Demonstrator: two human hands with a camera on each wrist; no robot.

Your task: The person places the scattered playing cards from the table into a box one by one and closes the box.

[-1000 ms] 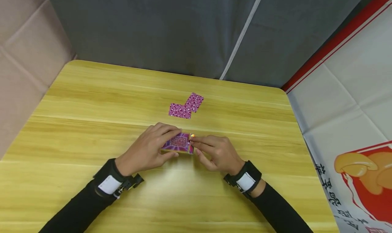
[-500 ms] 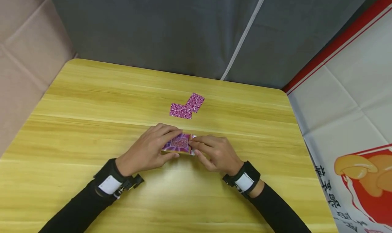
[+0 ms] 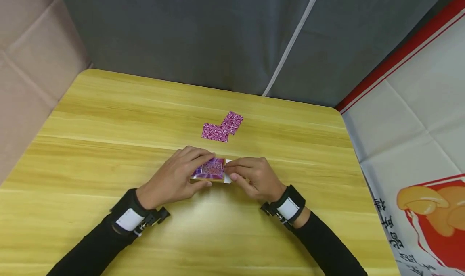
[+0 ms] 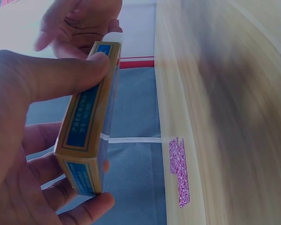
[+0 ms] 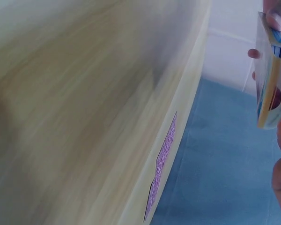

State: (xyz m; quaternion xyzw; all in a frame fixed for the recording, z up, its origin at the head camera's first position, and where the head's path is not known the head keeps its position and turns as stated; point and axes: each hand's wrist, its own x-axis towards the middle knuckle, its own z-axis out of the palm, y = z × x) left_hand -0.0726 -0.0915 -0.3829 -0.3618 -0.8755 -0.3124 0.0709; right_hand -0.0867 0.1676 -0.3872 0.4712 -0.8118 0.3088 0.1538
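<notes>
My left hand (image 3: pixel 178 175) grips a small card box (image 3: pixel 212 168) by its long sides, thumb on the near side and fingers on the far side. Its top is purple with a patterned middle; gold-edged blue panels (image 4: pixel 86 115) show in the left wrist view. A white end flap (image 3: pixel 227 179) sticks out at the box's right end. There my right hand (image 3: pixel 258 177) pinches the flap with its thumb and fingertips; the exact contact is partly hidden. In the right wrist view the box end (image 5: pixel 271 89) shows at the right edge, with a rounded opening.
Two pink-patterned cards (image 3: pixel 215 132) lie overlapping on the wooden table (image 3: pixel 109 118) beyond the box. A grey curtain (image 3: pixel 189 34) hangs behind the table. To the right stands a white panel (image 3: pixel 399 122) with red trim and printed pictures.
At the box's right end, the coloured flap has turned so that its white side shows. My right hand has shifted slightly left and its thumb has come closer to the box; my left hand stays put.
</notes>
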